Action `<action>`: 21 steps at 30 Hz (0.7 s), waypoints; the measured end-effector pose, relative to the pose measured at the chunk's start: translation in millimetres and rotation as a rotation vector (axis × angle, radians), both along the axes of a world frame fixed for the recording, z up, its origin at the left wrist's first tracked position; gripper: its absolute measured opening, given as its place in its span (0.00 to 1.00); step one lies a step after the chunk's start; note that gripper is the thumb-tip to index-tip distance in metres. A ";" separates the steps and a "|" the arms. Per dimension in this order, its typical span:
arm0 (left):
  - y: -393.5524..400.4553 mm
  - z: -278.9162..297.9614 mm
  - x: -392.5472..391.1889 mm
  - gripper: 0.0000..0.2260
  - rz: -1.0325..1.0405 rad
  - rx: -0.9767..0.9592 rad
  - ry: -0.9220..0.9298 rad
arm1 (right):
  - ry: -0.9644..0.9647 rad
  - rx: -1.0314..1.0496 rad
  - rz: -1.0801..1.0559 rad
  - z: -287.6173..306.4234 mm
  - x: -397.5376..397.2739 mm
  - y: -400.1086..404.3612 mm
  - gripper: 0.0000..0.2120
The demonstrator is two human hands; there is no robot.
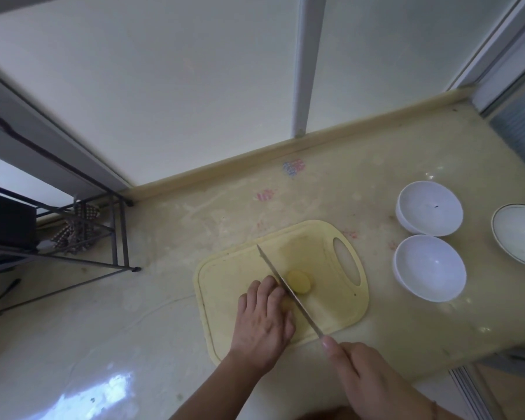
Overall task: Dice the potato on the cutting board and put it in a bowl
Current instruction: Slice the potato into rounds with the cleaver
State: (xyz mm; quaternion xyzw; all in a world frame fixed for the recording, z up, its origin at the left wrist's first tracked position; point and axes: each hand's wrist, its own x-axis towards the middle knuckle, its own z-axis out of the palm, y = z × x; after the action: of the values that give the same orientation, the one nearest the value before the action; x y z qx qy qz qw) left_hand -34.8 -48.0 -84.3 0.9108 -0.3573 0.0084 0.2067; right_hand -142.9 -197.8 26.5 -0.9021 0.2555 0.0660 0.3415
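Nearest, the right hand (pixel 373 380) grips the handle of a knife (pixel 288 289), blade running diagonally away to the upper left. Beyond it the left hand (pixel 264 319) presses curled fingers onto the potato (pixel 299 281) on the yellow cutting board (pixel 340 310). The blade crosses the potato just right of those fingertips, a pale end showing on its right. Farther right on the surface (pixel 194 225) wait three white bowls, the closest (pixel 429 268) beside the board.

I see a pale yellow matt plastic cutting board (pixel 340 310), a long shiny metal knife blade (pixel 288 291), 2 glossy white bowls (pixel 429 207), and a glossy cream stone-like counter (pixel 103 374).
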 end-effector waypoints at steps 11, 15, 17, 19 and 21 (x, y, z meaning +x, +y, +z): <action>3.7 7.2 0.5 0.17 0.014 -0.040 0.066 | 0.206 0.384 0.026 -22.7 35.9 -2.1 0.28; 7.1 12.2 -3.8 0.16 0.035 -0.026 0.062 | 0.210 0.449 -0.038 -15.9 32.6 -9.2 0.29; 8.0 13.1 -6.0 0.16 0.027 -0.015 0.056 | 0.192 0.483 -0.047 -9.8 28.2 -11.3 0.29; 7.5 13.1 -6.0 0.16 0.030 -0.016 0.061 | 0.182 0.496 -0.035 -2.2 22.3 -11.1 0.29; 7.3 12.7 -5.8 0.15 0.034 -0.032 0.084 | 0.178 0.484 -0.026 1.9 16.3 -10.6 0.28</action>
State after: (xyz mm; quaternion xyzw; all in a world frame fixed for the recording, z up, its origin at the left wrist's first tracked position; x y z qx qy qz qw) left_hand -40.6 -40.7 -71.6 0.9128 -0.3326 -0.0208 0.2360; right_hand -126.6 -208.3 28.4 -0.7813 0.2729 0.1999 0.5246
